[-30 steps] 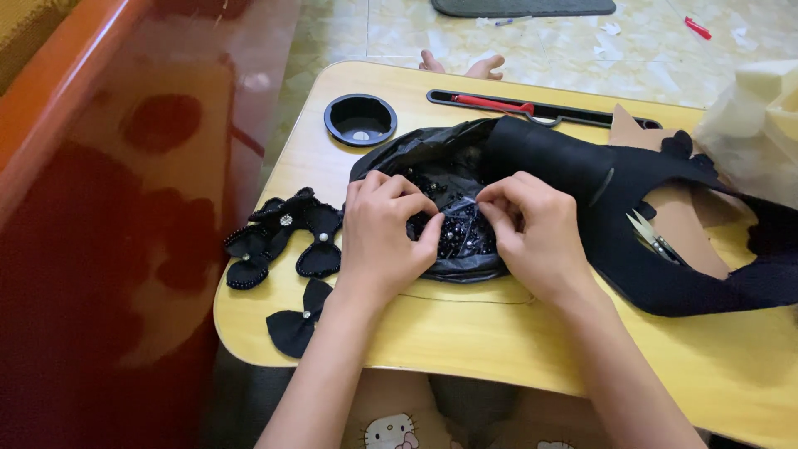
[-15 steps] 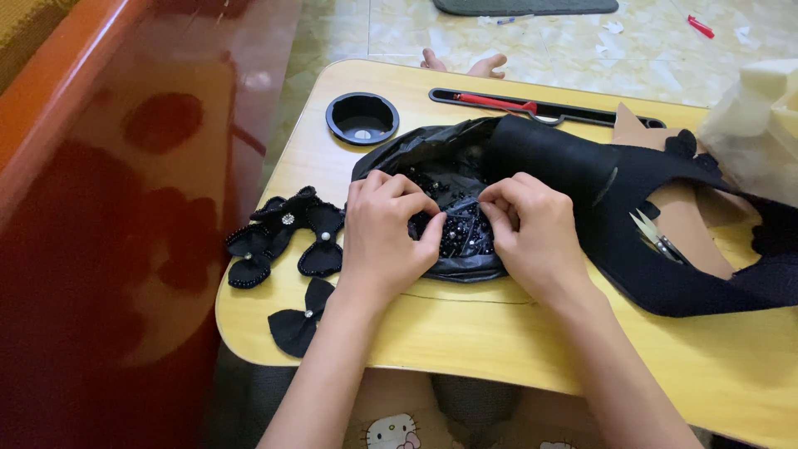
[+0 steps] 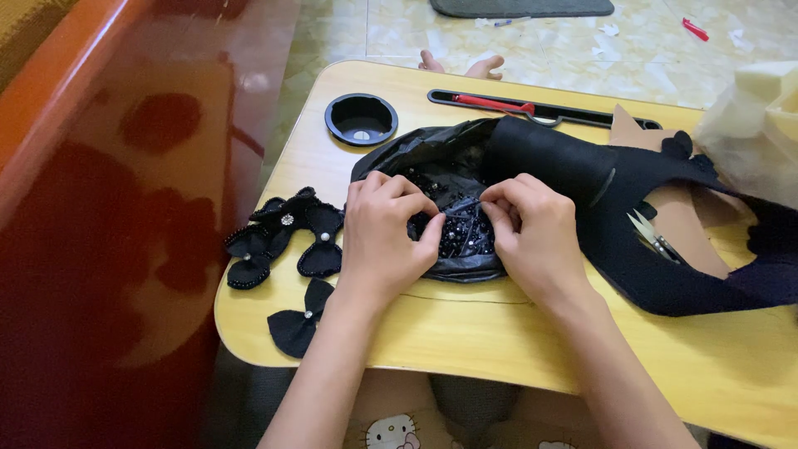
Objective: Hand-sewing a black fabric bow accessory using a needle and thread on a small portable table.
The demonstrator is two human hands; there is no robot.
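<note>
Your left hand [image 3: 382, 237] and right hand [image 3: 532, 233] both pinch into the black bag of beads [image 3: 453, 224] at the table's middle (what each fingertip grips is too small to tell). About 5 finished black bows [image 3: 287, 249] lie left of it, while uncut black fabric [image 3: 665, 241] waits to the right, so you seem partway through.

Black plastic bag [image 3: 432, 158] lies open and crumpled, mouth spread flat, directly under both grips. Inside: heap of small black beads [image 3: 461, 233], glossy, some catching light, sitting between the two grips and partly covered by fingers. Bag's near rim folds up just below the grips; its far side bunches beyond them. Something tiny is pinched between the grips, likely a bead or thread; too small to tell.
</note>
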